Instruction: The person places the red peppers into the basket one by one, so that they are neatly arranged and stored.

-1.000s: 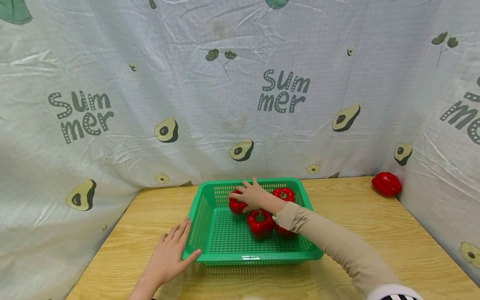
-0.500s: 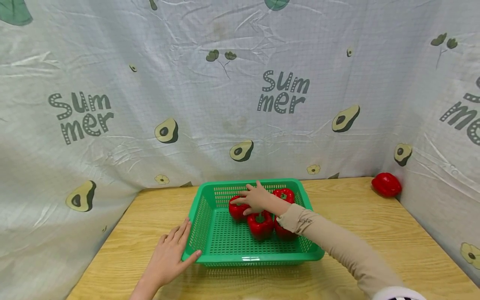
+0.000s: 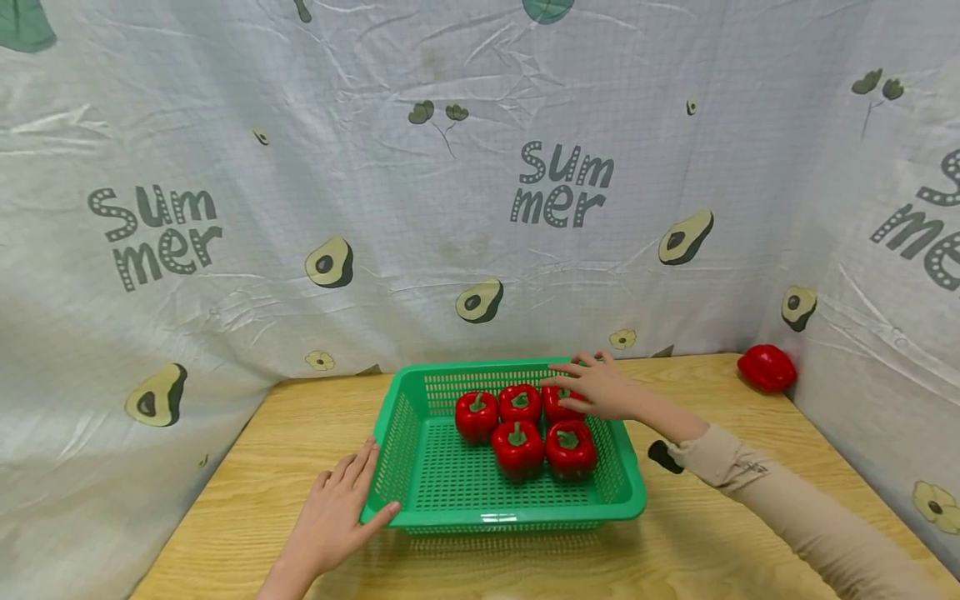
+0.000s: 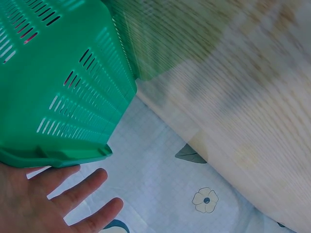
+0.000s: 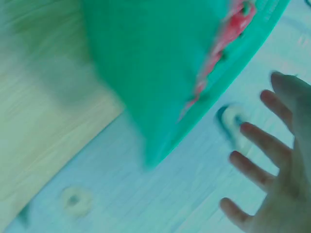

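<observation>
A green plastic basket (image 3: 517, 518) stands on the table with several red bell peppers (image 3: 517, 460) grouped in its middle and right side. My left hand (image 3: 330, 510) rests at the basket's left rim, fingers stretched along its side and thumb at the near corner. In the left wrist view those fingers (image 4: 80, 193) lie straight and spread beside the rim. My right hand (image 3: 606, 392) hovers over the back right corner with nothing in it, fingers spread, partly hiding the back right pepper (image 3: 555, 408). The right wrist view shows the fingers (image 5: 265, 143) apart from the basket.
Another red bell pepper (image 3: 767, 368) lies on its side at the table's far right corner, by the cloth. A printed white cloth (image 3: 420, 208) hangs behind and along the sides of the wooden table (image 3: 712, 400).
My right hand has left the back left pepper and moved right with nothing in it, uncovering most of the peppers. The left hand has stayed on the basket.
</observation>
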`<action>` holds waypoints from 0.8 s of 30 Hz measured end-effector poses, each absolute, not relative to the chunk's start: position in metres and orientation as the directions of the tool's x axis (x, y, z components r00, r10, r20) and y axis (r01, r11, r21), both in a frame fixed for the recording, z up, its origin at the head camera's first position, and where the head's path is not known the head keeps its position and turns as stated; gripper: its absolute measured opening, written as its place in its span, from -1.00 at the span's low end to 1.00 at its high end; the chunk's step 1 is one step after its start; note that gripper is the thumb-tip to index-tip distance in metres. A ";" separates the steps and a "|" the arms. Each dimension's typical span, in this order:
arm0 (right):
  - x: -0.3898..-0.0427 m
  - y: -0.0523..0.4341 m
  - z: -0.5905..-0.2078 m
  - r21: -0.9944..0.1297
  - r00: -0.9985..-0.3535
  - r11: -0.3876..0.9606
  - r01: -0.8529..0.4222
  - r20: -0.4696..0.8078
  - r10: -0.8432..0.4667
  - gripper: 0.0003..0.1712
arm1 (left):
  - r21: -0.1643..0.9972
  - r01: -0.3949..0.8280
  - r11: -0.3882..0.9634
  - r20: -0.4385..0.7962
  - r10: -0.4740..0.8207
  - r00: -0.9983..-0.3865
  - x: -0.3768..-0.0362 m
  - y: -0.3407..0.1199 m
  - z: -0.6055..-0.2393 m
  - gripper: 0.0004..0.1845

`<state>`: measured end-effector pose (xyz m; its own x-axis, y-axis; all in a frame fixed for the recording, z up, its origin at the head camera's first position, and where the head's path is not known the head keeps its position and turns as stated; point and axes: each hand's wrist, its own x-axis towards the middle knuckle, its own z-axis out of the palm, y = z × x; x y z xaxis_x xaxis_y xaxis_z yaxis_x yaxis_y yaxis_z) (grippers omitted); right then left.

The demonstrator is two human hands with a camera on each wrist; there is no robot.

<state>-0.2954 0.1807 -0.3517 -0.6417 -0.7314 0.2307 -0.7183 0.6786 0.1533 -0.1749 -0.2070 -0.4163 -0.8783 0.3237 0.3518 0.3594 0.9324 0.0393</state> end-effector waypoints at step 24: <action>-0.323 0.419 -0.431 0.051 -0.844 0.985 -0.163 0.511 -0.166 -0.45 | 0.039 0.359 0.933 0.353 0.323 -0.878 -0.174 -0.206 -0.416 -0.19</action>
